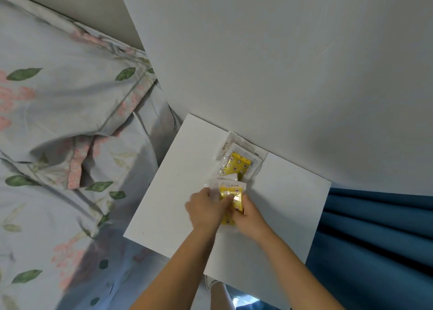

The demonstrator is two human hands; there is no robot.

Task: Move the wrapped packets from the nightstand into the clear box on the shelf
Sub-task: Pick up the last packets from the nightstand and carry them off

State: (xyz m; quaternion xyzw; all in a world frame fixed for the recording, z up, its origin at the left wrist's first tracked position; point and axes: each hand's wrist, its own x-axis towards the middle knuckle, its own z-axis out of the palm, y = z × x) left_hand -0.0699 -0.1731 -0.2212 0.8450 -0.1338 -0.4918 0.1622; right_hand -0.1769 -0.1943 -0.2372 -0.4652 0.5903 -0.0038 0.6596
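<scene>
On the white nightstand top (276, 199) lie clear-wrapped packets with yellow patterned contents. One pile of packets (236, 162) rests against the wall at the back edge. A nearer yellow packet (230, 193) sits in the middle of the top, and both hands grip it. My left hand (206, 210) pinches its left side with thumb and fingers. My right hand (249, 213) holds its right and lower part. The clear box and the shelf are not in view.
A bed with floral bedding and a pillow (61, 103) fills the left side, touching the nightstand's left edge. A plain white wall (281, 52) stands behind. Blue curtains (375, 239) hang to the right of the nightstand.
</scene>
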